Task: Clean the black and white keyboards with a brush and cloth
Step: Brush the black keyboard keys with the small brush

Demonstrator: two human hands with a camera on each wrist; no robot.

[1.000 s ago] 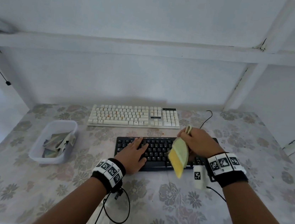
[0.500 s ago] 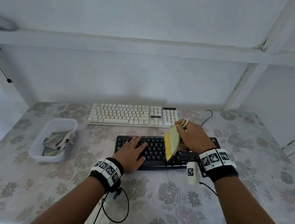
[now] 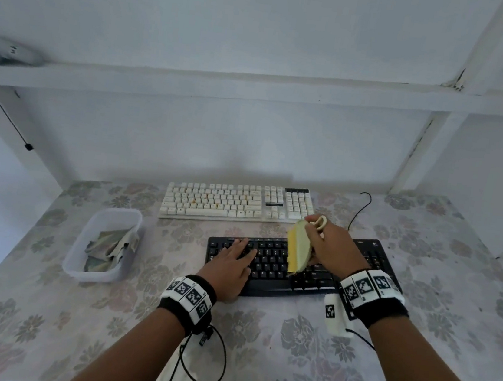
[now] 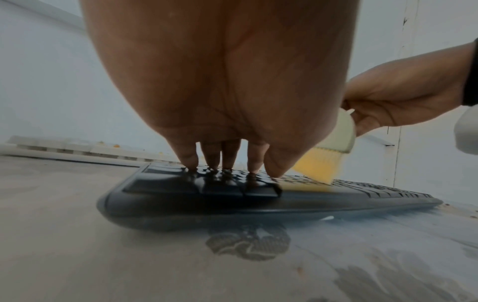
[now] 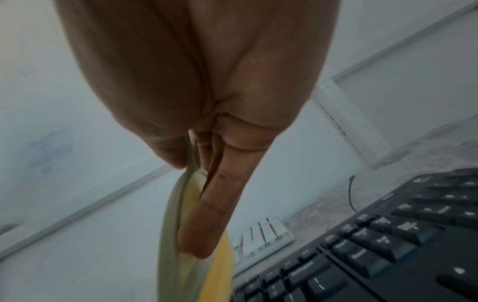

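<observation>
A table (image 3: 414, 352) covered with a pale cloth printed in grey and pinkish flowers stands against a white wall with white beams. The black keyboard (image 3: 269, 265) lies toward the middle of the tabletop, nearer the front edge; the white keyboard (image 3: 236, 202) lies just behind it, toward the back edge, and the two are apart. A thin black cable (image 3: 360, 210) curls near the back right of the keyboards.

The left hand (image 3: 229, 270) rests flat on the left part of the black keyboard, fingers straight and spread a little, tips on the keys. The right hand (image 3: 332, 247) grips a brush (image 3: 298, 248) by its pale handle, fingers closed around it; the yellow bristles point down and touch the keys near the middle of the black keyboard.

Toward the left edge of the tabletop sits a clear plastic tub (image 3: 77, 259) with a crumpled cloth (image 3: 108, 248) inside. Both wrists wear black bands with square black-and-white markers.
</observation>
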